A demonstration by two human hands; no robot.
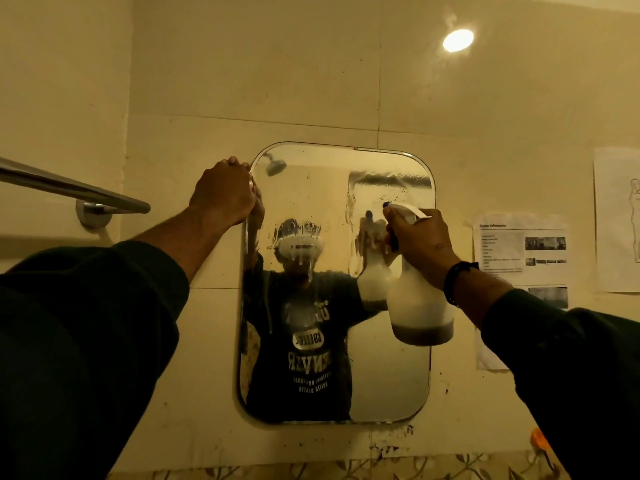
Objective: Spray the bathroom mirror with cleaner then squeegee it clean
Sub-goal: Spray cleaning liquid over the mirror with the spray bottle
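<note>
The spray bottle point(420, 306) is translucent white plastic, squat and round-shouldered, with a thin layer of dark, murky liquid at the bottom and pale foam clouding the walls above it. The right hand point(420, 242) grips its neck, fingers wrapped around the trigger head, holding the bottle upright in front of the right half of the mirror point(391, 382), nozzle toward the glass. The mirror is a tall rectangle with rounded corners and a bevelled edge, fixed on the glossy cream wall tiles point(277, 81). A patch of white foam point(300, 244) clings near its middle and runs down in drips — more wet streaks mark the upper right of the glass. The left hand point(223, 195) is curled over the mirror's upper left edge, gripping it. Left of it juts a polished metal towel bar point(69, 188); printed paper sheets point(521, 249) are stuck to the wall on the right.
</note>
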